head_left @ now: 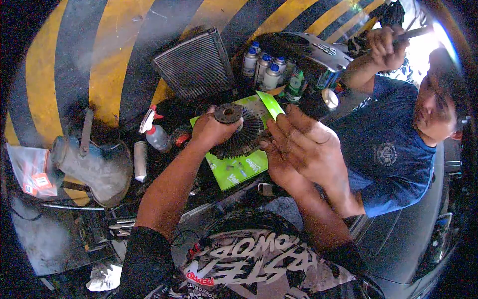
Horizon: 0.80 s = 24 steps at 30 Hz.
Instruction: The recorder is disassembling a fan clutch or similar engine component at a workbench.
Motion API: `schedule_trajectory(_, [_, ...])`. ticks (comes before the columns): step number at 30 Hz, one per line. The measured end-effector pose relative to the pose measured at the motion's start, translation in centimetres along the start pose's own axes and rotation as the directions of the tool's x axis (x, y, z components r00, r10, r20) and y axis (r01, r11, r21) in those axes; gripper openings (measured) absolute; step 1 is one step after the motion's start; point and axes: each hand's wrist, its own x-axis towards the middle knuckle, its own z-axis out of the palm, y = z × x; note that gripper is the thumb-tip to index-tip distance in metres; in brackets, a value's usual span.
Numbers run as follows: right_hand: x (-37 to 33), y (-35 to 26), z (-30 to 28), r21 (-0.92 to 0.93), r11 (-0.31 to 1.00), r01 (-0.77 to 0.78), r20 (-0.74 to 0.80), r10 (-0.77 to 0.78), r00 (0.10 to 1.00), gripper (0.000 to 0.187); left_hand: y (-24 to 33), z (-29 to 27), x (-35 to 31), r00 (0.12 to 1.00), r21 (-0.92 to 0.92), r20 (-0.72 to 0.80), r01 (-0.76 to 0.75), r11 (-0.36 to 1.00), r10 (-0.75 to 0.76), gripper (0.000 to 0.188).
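Note:
My left hand [211, 130] is closed around a dark, dirty blower wheel [243, 137], a round part with many thin fins. A dark metal flange with a round hole [229, 113] shows at the top of that grip. By the wheel's right edge, my right hand [281, 167] has its fingers pinched together; a small thin thing seems to be between them. Another person's hand [311, 134] reaches in from the right, partly covering mine. Beneath the wheel lies a bright green printed cardboard box [239, 174], with a raised green flap [270, 104] near the other person's fingers.
Behind stand a finned radiator core [194, 65], several blue-capped bottles [264, 67] and a green bottle [295, 84]. Left are a spray bottle [157, 135], a metal can [141, 160] and a grey housing [97, 164]. The person [393, 139] at right raises a dark object [413, 33].

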Motion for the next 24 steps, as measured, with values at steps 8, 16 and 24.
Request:
schedule_trajectory(8, [1.9, 2.4, -2.2, -0.806, 0.426, 0.41, 0.282, -0.332, 0.9, 0.032, -1.1, 1.0, 0.2, 0.993, 0.146, -0.112, 0.061, 0.987, -0.045, 0.07])
schedule_trajectory(16, [2.0, 3.5, -2.4, -0.834, -0.436, 0.337, 0.491, -0.312, 0.813, 0.034, -0.5, 0.0, 0.1, 1.0, -0.072, -0.023, -0.01, 0.997, 0.008, 0.074])
schedule_trajectory(24, [1.2, 4.2, -0.7, -0.881, -0.381, 0.281, 0.417, -0.346, 0.84, 0.036, -5.0, 4.0, 0.3, 0.994, 0.024, -0.108, -0.029, 0.999, 0.032, 0.084])
